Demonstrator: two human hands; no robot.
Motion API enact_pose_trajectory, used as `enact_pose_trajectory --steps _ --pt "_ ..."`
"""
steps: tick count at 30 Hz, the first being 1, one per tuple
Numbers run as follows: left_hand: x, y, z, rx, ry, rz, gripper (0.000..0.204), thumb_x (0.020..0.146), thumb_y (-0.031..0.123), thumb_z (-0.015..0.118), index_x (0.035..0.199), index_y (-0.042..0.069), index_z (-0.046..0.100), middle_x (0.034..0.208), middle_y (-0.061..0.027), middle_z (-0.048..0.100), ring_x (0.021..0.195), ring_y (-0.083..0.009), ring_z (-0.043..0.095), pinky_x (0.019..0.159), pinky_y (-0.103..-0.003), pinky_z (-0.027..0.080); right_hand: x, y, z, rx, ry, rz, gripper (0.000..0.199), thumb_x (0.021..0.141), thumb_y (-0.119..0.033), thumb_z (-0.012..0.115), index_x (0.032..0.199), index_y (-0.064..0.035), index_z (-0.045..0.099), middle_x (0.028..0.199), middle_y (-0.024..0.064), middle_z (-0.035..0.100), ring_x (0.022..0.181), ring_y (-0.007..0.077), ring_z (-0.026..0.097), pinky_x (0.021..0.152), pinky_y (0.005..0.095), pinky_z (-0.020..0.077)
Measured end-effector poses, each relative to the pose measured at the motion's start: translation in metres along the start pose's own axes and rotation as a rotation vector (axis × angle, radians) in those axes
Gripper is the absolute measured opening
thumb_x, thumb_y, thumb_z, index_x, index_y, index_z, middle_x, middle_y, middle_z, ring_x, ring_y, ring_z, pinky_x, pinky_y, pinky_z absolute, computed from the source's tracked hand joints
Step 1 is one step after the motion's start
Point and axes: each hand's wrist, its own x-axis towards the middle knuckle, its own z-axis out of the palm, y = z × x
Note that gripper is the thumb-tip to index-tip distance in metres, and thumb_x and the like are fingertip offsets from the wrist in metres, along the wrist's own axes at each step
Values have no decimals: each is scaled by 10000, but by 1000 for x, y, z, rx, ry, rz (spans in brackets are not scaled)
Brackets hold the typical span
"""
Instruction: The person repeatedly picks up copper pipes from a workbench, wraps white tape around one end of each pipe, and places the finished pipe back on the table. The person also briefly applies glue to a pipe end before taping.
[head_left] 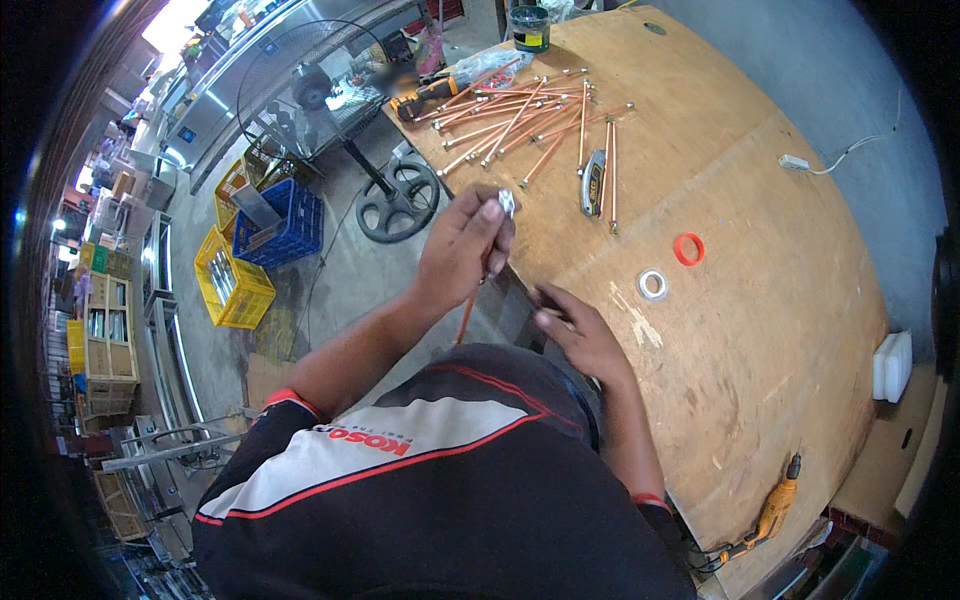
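Note:
My left hand (465, 240) is closed around a thin copper tube (467, 318), held off the table's near left edge. A shiny whitish end piece (506, 203) pokes up past the fingertips; whether it is a bare nut or a wrapped one is too small to tell. At the table edge, to the right of the tube, my right hand (588, 345) has its thumb and forefinger apart, with nothing visible between them. Several copper tubes with metal nuts on their ends lie in a loose pile (520, 115) farther up the table.
A utility knife (593, 183) rests beside two tubes on the wooden table (740, 370). Nearby lie a white tape roll (652, 285) and a red ring (689, 249). Power drills (775, 510) (424, 98) sit at opposite ends. A fan base (398, 203) and crates (278, 222) stand left.

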Motion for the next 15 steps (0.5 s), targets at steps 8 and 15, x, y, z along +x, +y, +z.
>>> enact_pose_trajectory --steps 8,15 --pt "29 25 -29 -229 -65 147 548 1023 439 490 1385 29 460 1069 -120 646 978 -181 631 890 -334 509 58 -53 37 281 3 -114 354 1030 -307 511 1209 -18 610 769 21 540 720 122 522 680 278 440" --pt "-32 2 -40 103 -443 -144 641 886 184 751 1421 5 449 1159 -49 645 1111 -147 595 977 -312 465 29 -69 15 520 -149 34 327 1042 -303 491 1059 -11 637 645 -55 458 551 67 397 508 241 303"
